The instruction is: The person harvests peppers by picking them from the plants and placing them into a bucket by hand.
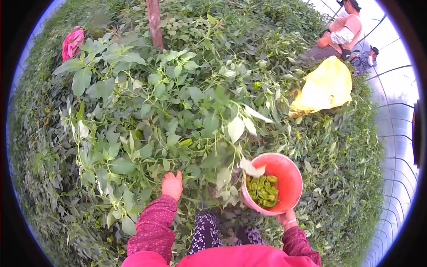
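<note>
My left hand (172,184) reaches into the leaves of a pepper plant (171,129). Its thumb stands apart from the fingers, which leaves partly cover, and nothing shows in its grasp. With my right hand (287,216) I grip the near edge of a red bucket (291,182), tilted so that its inside faces me. Several green peppers (263,191) lie at the bottom of it. A green pepper (186,142) hangs among the foliage beyond my left hand. Pale leaves (251,169) overlap the bucket's left rim.
Dense plants surround me. A wooden post (154,24) rises at the back. A yellow sack (322,89) stands at upper right, near a seated person (347,29) and another person (365,61) farther off. Pink cloth (72,43) shows at upper left. Greenhouse ribs (396,135) curve along the right.
</note>
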`<state>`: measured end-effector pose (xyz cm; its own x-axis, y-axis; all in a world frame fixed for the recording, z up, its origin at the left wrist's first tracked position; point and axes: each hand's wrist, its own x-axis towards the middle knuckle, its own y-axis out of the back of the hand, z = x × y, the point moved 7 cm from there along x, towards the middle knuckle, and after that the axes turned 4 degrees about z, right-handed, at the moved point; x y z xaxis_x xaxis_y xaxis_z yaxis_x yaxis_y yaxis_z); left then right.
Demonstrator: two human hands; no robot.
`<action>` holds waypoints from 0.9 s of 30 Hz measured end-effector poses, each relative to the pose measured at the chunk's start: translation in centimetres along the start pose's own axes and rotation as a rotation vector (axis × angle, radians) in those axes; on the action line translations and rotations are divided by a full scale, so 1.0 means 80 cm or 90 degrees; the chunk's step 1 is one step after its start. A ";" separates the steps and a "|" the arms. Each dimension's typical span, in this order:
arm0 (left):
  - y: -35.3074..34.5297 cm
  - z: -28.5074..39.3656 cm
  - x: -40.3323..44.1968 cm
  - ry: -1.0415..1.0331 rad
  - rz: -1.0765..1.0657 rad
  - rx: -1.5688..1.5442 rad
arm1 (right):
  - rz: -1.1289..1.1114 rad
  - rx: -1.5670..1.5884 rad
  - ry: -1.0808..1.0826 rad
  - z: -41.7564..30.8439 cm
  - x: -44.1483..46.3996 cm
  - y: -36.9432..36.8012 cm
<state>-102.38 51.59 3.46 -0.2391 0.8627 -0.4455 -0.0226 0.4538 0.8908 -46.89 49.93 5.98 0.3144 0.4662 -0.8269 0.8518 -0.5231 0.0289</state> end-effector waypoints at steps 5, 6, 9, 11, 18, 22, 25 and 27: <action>-0.019 -0.008 -0.007 -0.006 0.043 -0.004 | 0.000 0.101 0.050 -0.025 0.006 0.000; -0.018 -0.010 -0.008 -0.005 0.037 -0.013 | -0.017 0.149 0.053 -0.030 0.006 0.003; -0.016 -0.009 -0.008 -0.018 0.027 -0.055 | 0.020 0.178 0.057 -0.049 -0.015 -0.006; -0.016 -0.006 -0.009 -0.012 0.017 -0.066 | 0.049 0.198 0.074 -0.059 -0.026 -0.010; -0.021 -0.011 -0.001 -0.048 0.086 -0.104 | 0.103 0.228 0.094 -0.082 -0.057 -0.004; -0.022 -0.017 -0.003 -0.082 0.209 -0.147 | 0.158 0.263 0.117 -0.064 -0.003 0.047; 0.001 -0.011 -0.003 -0.074 0.196 -0.101 | 0.220 0.189 0.129 -0.054 0.006 0.063; 0.005 -0.008 0.006 -0.056 0.161 -0.080 | 0.242 0.230 0.149 -0.047 0.023 0.061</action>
<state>-103.09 52.04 3.66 -0.1668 0.9634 -0.2098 -0.0949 0.1961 0.9760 -40.55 50.90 6.75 0.6903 0.3221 -0.6479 0.4767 -0.8761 0.0724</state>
